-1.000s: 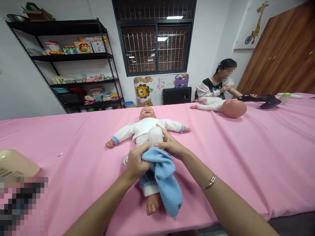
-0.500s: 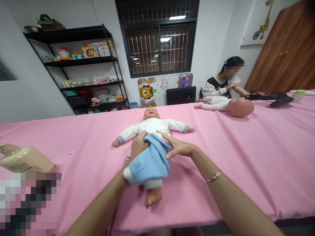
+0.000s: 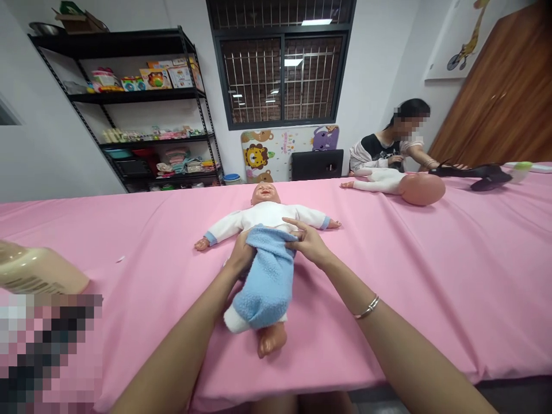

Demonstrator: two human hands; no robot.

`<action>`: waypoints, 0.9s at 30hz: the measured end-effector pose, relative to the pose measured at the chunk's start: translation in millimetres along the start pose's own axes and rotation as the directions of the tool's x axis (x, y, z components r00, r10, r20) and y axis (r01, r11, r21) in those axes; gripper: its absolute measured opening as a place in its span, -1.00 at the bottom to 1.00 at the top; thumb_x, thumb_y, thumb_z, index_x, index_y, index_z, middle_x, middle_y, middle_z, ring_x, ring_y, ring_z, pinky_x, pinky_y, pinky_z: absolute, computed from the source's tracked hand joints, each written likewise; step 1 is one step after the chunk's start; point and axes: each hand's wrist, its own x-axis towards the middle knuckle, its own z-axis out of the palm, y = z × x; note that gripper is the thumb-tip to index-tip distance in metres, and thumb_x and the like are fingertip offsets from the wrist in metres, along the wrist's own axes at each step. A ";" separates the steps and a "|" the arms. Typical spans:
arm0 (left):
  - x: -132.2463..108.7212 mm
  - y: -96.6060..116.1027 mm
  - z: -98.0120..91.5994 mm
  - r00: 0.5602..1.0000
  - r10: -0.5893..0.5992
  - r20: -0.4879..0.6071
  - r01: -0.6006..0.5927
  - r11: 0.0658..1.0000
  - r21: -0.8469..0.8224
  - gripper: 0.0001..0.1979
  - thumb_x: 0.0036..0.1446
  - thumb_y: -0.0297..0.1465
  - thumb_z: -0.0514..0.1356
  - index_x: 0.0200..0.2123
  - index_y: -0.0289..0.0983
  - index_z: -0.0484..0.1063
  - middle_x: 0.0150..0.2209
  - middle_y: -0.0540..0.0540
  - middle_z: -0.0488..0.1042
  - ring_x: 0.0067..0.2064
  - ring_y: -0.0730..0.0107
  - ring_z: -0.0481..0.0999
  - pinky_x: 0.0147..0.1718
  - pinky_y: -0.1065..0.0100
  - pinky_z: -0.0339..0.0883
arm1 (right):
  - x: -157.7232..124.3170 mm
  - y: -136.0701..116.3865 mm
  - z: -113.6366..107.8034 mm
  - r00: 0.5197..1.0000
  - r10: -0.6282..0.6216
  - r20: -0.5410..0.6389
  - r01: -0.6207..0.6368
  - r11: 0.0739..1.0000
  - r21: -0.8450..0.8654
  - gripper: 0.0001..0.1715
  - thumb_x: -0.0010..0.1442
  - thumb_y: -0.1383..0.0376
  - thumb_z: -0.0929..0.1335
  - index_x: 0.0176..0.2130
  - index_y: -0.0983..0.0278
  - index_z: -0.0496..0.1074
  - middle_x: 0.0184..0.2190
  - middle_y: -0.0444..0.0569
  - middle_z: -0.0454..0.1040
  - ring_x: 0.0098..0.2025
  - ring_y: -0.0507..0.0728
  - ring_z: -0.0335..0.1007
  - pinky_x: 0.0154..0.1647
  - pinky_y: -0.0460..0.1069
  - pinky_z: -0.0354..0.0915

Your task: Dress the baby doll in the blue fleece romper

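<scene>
A baby doll (image 3: 268,214) in a white top with blue cuffs lies on its back, head away from me. Light blue fleece pants (image 3: 269,276) with white cuffs cover its lower body, and one bare foot sticks out at the near end. At the left of the waistband, my left hand (image 3: 242,253) is closed on the fabric, its fingers partly hidden. My right hand (image 3: 308,241) pinches the waistband's right side between thumb and fingers, with the index finger stretched over the white top. The doll's other foot is not clearly visible.
A pink-covered table (image 3: 366,322) spreads beneath everything. A beige pump bottle (image 3: 43,270) lies at the left. At the far right are a second doll (image 3: 420,188) and a black object (image 3: 487,174), with a seated person (image 3: 383,144) behind. Shelves (image 3: 138,95) stand at the back left.
The pants' waistband has moved up toward the doll's belly and lies flatter. My left hand has shifted from inside the bunched cloth to its left edge; my right hand now grips the right edge.
</scene>
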 end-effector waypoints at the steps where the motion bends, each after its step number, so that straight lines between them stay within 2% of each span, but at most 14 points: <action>1: 0.1 0.8 -0.4 1.000 0.017 0.014 -0.017 1.000 -0.022 -0.80 0.02 -0.32 -0.02 -0.50 -0.30 0.29 -0.43 -0.06 0.39 -0.34 0.33 0.34 -0.25 0.31 0.30 | 1.0 0.6 0.7 0.998 -0.025 -0.056 0.025 1.000 0.010 -0.16 -0.23 0.36 0.45 0.08 0.33 0.24 -0.64 -0.26 0.24 -0.54 -0.07 0.13 -0.48 -0.14 0.13; 3: 0.2 3.4 -1.0 0.998 0.045 0.036 -0.045 0.999 -0.023 -0.80 0.01 -0.36 -0.06 -0.47 -0.31 0.31 -0.39 -0.05 0.40 -0.30 0.32 0.35 -0.20 0.30 0.28 | 2.9 1.8 0.9 0.984 -0.057 -0.170 0.064 0.997 0.036 -0.22 -0.24 0.35 0.43 0.03 0.36 0.29 -0.59 -0.20 0.33 -0.50 -0.04 0.20 -0.43 -0.11 0.18; 6: 0.3 6.7 -0.7 0.997 0.046 0.069 -0.048 0.999 0.025 -0.81 -0.05 -0.40 -0.07 -0.52 -0.32 0.30 -0.42 -0.04 0.40 -0.29 0.31 0.35 -0.20 0.30 0.27 | 4.9 6.2 -0.6 0.959 -0.028 -0.284 0.048 0.997 0.065 -0.28 -0.28 0.35 0.41 -0.04 0.37 0.33 -0.49 -0.12 0.41 -0.47 -0.01 0.25 -0.42 -0.09 0.21; 9: -0.1 8.8 0.7 0.990 0.016 0.137 -0.024 0.998 0.059 -0.81 -0.06 -0.39 -0.05 -0.59 -0.32 0.27 -0.49 -0.02 0.36 -0.35 0.35 0.33 -0.24 0.33 0.25 | 5.7 15.4 -2.7 0.947 0.067 -0.314 -0.046 0.996 0.073 -0.34 -0.33 0.35 0.39 -0.13 0.37 0.35 -0.52 -0.12 0.40 -0.51 -0.02 0.24 -0.48 -0.11 0.17; 11: -1.1 11.2 2.3 0.980 -0.035 0.195 0.015 0.995 0.102 -0.78 -0.06 -0.37 -0.03 -0.65 -0.32 0.24 -0.57 0.01 0.31 -0.44 0.39 0.29 -0.33 0.36 0.24 | 6.0 22.1 -4.8 0.940 0.110 -0.322 -0.089 0.993 0.081 -0.39 -0.35 0.34 0.39 -0.19 0.37 0.35 -0.52 -0.12 0.40 -0.52 -0.01 0.24 -0.49 -0.11 0.16; 13: -3.3 15.2 4.4 0.959 -0.066 0.274 0.030 0.990 0.134 -0.78 -0.04 -0.35 0.01 -0.62 -0.33 0.29 -0.56 0.01 0.32 -0.45 0.39 0.30 -0.38 0.39 0.22 | 6.3 26.9 -7.8 0.940 0.134 -0.313 -0.108 0.989 0.097 -0.42 -0.35 0.35 0.39 -0.21 0.35 0.35 -0.50 -0.10 0.42 -0.50 0.00 0.26 -0.46 -0.10 0.17; 15: -6.4 19.6 6.7 0.934 -0.013 0.356 -0.050 0.984 0.168 -0.82 -0.02 -0.33 0.09 -0.46 -0.33 0.39 -0.44 0.00 0.41 -0.36 0.36 0.36 -0.33 0.40 0.23 | 6.6 28.3 -10.9 0.949 0.168 -0.268 -0.137 0.982 0.132 -0.40 -0.34 0.36 0.39 -0.18 0.33 0.35 -0.45 -0.09 0.44 -0.46 0.01 0.29 -0.42 -0.09 0.20; 17: -9.4 22.3 8.7 0.914 0.105 0.393 -0.204 0.954 0.220 -0.84 -0.01 -0.35 0.14 -0.35 -0.29 0.40 -0.32 -0.01 0.42 -0.26 0.36 0.37 -0.25 0.41 0.22 | 6.3 26.0 -12.4 0.956 0.203 -0.211 -0.164 0.969 0.187 -0.36 -0.32 0.37 0.40 -0.13 0.30 0.35 -0.40 -0.09 0.45 -0.43 0.01 0.30 -0.40 -0.10 0.20; 19: -11.7 21.8 9.9 0.918 0.193 0.345 -0.307 0.898 0.315 -0.90 0.00 -0.43 0.11 -0.37 -0.29 0.36 -0.31 -0.02 0.40 -0.26 0.38 0.35 -0.25 0.40 0.20 | 5.0 20.2 -11.5 0.964 0.208 -0.168 -0.163 0.955 0.248 -0.35 -0.31 0.38 0.41 -0.11 0.27 0.34 -0.40 -0.12 0.43 -0.44 -0.01 0.27 -0.42 -0.12 0.17; 21: -12.8 18.4 9.9 0.941 0.235 0.244 -0.319 0.859 0.401 -0.91 -0.03 -0.49 0.04 -0.41 -0.29 0.32 -0.34 -0.04 0.35 -0.28 0.37 0.32 -0.27 0.38 0.18 | 2.7 12.1 -8.8 0.972 0.199 -0.124 -0.154 0.941 0.302 -0.38 -0.28 0.37 0.40 -0.12 0.25 0.34 -0.45 -0.16 0.38 -0.48 -0.05 0.20 -0.46 -0.15 0.12; 24: -12.2 11.9 8.3 0.965 0.255 0.058 -0.252 0.848 0.466 -0.91 -0.04 -0.50 -0.01 -0.44 -0.28 0.26 -0.38 -0.06 0.30 -0.29 0.33 0.28 -0.29 0.34 0.16 | -2.8 -1.2 -4.9 0.983 0.176 0.055 -0.184 0.929 0.321 -0.47 -0.17 0.34 0.38 -0.11 0.22 0.34 -0.42 -0.17 0.34 -0.46 -0.06 0.17 -0.48 -0.17 0.10; 27: -10.7 8.2 6.9 0.973 0.208 -0.096 -0.142 0.879 0.456 -0.94 0.00 -0.46 -0.01 -0.47 -0.27 0.21 -0.41 -0.05 0.29 -0.32 0.33 0.28 -0.32 0.34 0.15 | -8.8 -11.9 -2.5 0.949 0.119 0.292 -0.194 0.950 0.244 -0.41 -0.05 0.24 0.39 0.01 0.16 0.27 -0.14 -0.10 0.33 -0.18 0.04 0.27 -0.26 -0.11 0.23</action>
